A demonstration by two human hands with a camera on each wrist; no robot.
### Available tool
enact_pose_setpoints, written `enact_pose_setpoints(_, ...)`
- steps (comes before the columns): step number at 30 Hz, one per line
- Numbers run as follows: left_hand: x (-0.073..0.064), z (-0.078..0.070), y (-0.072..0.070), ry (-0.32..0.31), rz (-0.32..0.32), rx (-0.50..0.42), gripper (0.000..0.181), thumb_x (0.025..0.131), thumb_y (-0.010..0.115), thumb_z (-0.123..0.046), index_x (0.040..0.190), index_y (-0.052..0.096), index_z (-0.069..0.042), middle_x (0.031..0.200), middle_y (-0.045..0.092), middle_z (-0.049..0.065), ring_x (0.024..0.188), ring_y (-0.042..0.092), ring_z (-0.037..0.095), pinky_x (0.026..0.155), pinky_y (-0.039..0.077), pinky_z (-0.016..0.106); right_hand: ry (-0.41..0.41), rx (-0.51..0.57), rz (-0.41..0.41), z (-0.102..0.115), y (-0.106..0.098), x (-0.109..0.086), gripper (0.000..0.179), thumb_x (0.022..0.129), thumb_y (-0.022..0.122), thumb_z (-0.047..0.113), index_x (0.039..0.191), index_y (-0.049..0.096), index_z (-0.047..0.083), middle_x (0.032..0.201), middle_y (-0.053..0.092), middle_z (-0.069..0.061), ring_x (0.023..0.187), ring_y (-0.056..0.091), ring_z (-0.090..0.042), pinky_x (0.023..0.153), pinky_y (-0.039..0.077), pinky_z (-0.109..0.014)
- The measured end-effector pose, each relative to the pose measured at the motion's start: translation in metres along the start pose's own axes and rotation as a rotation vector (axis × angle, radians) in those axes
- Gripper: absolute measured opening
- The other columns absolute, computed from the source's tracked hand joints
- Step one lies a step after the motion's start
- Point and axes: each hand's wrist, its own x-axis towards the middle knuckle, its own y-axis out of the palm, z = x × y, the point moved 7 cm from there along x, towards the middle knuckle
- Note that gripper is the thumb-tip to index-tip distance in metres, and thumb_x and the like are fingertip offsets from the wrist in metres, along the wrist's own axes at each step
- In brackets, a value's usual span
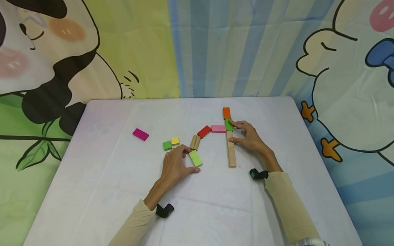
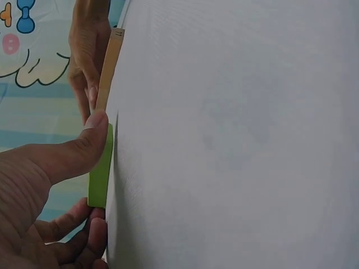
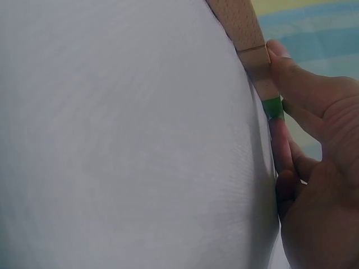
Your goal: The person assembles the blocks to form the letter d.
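Note:
In the head view my left hand (image 1: 175,161) spans a light green block (image 1: 195,158) on the table, thumb at its near end and fingers at its far end. The left wrist view shows the thumb against the light green block (image 2: 101,174). My right hand (image 1: 249,135) lies along the right side of an upright row. Its index finger touches a green block (image 1: 229,124) and its thumb rests beside the plain wooden blocks (image 1: 231,152). An orange block (image 1: 226,113) tops that row. Pink (image 1: 218,128), red (image 1: 204,131) and wooden blocks (image 1: 195,142) form a slanting line toward the light green one.
Left of the line lie a small yellow block (image 1: 175,140) and a small green block (image 1: 167,145). A magenta block (image 1: 140,134) lies farther left on the white table (image 1: 105,198). Behind the table hangs a cartoon-printed cloth (image 1: 142,41).

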Motion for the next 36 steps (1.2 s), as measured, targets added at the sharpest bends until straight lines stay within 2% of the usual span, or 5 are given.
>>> enact_pose_setpoints(5, 0.001, 0.009, -0.014, -0.025, 0.01, -0.027, 0.078, 0.068, 0.107, -0.033, 0.131, 0.067, -0.011, 0.118, 0.075, 0.006, 0.105, 0.067, 0.024, 0.099, 0.047, 0.048, 0.004, -0.003, 0.005, 0.001, 0.0, 0.0, 0.087, 0.094, 0.088, 0.021, 0.168, 0.044, 0.021, 0.161, 0.049, -0.022, 0.15, 0.044, -0.044, 0.13, 0.029, -0.068)
enact_pose_setpoints(10, 0.014, 0.037, -0.063, -0.049, -0.085, -0.066, 0.055, 0.084, 0.097, -0.021, 0.13, 0.07, -0.008, 0.123, 0.077, 0.014, 0.11, 0.07, 0.032, 0.096, 0.048, 0.05, 0.007, -0.003, 0.0, 0.001, -0.003, -0.001, 0.087, 0.094, 0.088, 0.021, 0.168, 0.044, 0.021, 0.161, 0.048, -0.023, 0.152, 0.042, -0.045, 0.129, 0.03, -0.07)
enact_pose_setpoints(17, 0.032, 0.097, -0.129, -0.082, -0.163, 0.298, 0.063, 0.102, 0.075, -0.017, 0.157, 0.051, 0.001, 0.163, 0.042, 0.035, 0.142, 0.043, 0.056, 0.112, 0.033, 0.069, 0.008, -0.007, -0.007, -0.002, -0.002, 0.0, 0.086, 0.093, 0.089, 0.019, 0.168, 0.045, 0.021, 0.159, 0.05, -0.023, 0.152, 0.042, -0.045, 0.128, 0.032, -0.07)
enact_pose_setpoints(22, 0.035, 0.117, -0.136, -0.136, -0.077, 0.309, 0.061, 0.105, 0.071, -0.017, 0.158, 0.05, 0.002, 0.167, 0.035, 0.038, 0.146, 0.038, 0.061, 0.112, 0.032, 0.073, -0.012, -0.013, -0.003, -0.001, 0.0, 0.0, 0.086, 0.093, 0.089, 0.018, 0.167, 0.045, 0.018, 0.159, 0.051, -0.023, 0.149, 0.045, -0.044, 0.128, 0.032, -0.069)
enact_pose_setpoints(36, 0.038, 0.132, -0.135, -0.261, -0.178, 0.22, 0.076, 0.093, 0.088, -0.034, 0.142, 0.054, 0.013, 0.128, 0.062, 0.036, 0.119, 0.05, 0.052, 0.101, 0.036, 0.064, -0.002, -0.018, 0.002, -0.001, 0.0, 0.001, 0.086, 0.094, 0.088, 0.019, 0.168, 0.045, 0.02, 0.159, 0.051, -0.022, 0.148, 0.046, -0.044, 0.128, 0.032, -0.067)
